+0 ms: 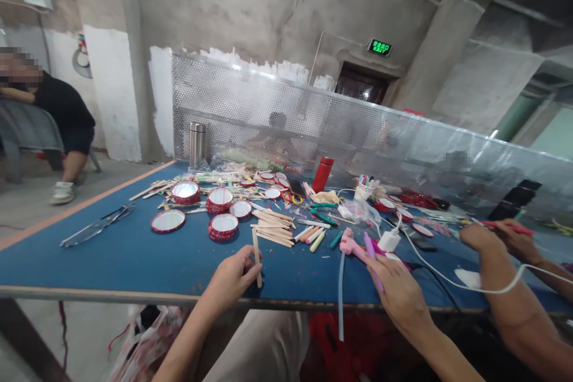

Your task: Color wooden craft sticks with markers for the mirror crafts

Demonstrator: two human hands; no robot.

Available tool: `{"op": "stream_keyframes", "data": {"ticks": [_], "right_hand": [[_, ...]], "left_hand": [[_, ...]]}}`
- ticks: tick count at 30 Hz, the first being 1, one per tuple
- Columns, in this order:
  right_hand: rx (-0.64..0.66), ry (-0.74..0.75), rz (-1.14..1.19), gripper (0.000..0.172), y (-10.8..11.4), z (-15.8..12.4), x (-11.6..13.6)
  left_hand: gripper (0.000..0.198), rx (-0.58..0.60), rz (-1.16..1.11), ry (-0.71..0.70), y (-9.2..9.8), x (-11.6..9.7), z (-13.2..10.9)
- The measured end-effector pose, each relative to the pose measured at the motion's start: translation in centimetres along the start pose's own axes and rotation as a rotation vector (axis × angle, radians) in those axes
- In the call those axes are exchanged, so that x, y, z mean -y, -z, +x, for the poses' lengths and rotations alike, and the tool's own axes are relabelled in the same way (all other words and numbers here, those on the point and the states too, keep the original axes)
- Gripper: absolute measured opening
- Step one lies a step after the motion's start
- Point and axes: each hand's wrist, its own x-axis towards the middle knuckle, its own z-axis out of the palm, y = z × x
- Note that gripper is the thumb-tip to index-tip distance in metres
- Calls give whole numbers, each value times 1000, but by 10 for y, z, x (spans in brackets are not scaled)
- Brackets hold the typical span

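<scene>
My left hand (233,277) pinches a flat wooden craft stick (256,256) between thumb and fingers, holding it nearly upright above the front of the table. At its far side lies a loose pile of similar wooden sticks (273,228). My right hand (398,292) is closed around the handle of a pink glue gun (351,243). From the gun's rear, a long translucent glue stick (341,298) hangs down past the table edge. A purple marker (370,250) lies against the fingers of this hand; whether they grip it too is unclear.
Round red-rimmed discs (222,225) stand left of the sticks, with metal tongs (98,225) farther left. Several markers (317,240), green-handled pliers (324,215) and a red bottle (323,174) lie or stand beyond. A white cable (430,262) runs right, towards a co-worker's arm (505,286).
</scene>
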Motion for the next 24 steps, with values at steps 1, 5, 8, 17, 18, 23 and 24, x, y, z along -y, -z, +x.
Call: {"op": "stream_keyframes", "data": {"ticks": [1, 5, 8, 17, 18, 23, 24], "right_hand": [[41, -4, -53, 32, -9, 1, -7], [236, -34, -28, 33, -46, 2, -37], [297, -112, 73, 31, -61, 1, -49], [258, -219, 67, 34, -68, 9, -50], [247, -234, 57, 34, -68, 8, -50], [107, -355, 39, 33, -50, 23, -25], [43, -381, 87, 30, -43, 30, -14]], "left_hand": [[20, 7, -11, -6, 0, 0, 0], [21, 53, 2, 12, 0, 2, -1], [23, 72, 28, 18, 0, 3, -1], [21, 56, 60, 30, -1, 3, -1], [21, 57, 60, 34, -1, 3, -1], [21, 67, 78, 29, -2, 3, 0], [21, 65, 88, 25, -2, 3, 0]]}}
